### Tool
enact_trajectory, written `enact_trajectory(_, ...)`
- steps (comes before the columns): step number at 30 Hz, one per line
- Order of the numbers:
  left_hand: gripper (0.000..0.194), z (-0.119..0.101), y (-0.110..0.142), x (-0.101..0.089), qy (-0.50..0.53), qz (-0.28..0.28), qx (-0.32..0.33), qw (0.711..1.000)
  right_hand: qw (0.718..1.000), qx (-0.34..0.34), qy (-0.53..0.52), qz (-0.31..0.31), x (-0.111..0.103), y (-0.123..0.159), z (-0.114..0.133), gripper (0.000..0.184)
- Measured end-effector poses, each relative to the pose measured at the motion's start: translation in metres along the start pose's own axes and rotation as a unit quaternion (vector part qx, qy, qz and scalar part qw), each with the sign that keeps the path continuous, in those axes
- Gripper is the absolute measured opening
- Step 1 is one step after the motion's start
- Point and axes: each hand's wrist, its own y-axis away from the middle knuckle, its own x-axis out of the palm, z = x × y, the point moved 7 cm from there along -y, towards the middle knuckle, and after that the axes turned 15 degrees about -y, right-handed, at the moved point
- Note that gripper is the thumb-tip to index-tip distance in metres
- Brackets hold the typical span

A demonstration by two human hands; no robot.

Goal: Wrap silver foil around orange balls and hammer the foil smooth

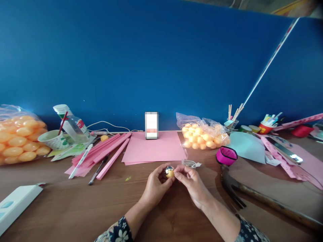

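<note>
Pointing its silvery side up, the ball (pixel 169 172) sits between both hands (pixel 156 184).

i see a glossy ball (pixel 170 172), partly mirror-like; smooth wood-look table (pixel 75 208); matt paper (pixel 153 149); clear plastic bottle (pixel 73 126); dark metal claw (pixel 230 188); my cloth sleeves (pixel 122 231).

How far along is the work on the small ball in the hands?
The ball already looks silver on top. The left hand holds it, and the right hand is at its side. Its orange lower part looks bare, so covering that probably remains. The bagged balls show no silver.
</note>
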Motion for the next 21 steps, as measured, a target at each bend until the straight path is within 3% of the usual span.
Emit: enact_trajectory(21, 0.046, 0.005, -0.0007, -0.0033, -0.022, -0.021, 0.015, 0.999, 0.998, 0.045, -0.032, 0.002, 0.0038, 0.0035, -0.0098, 0.012)
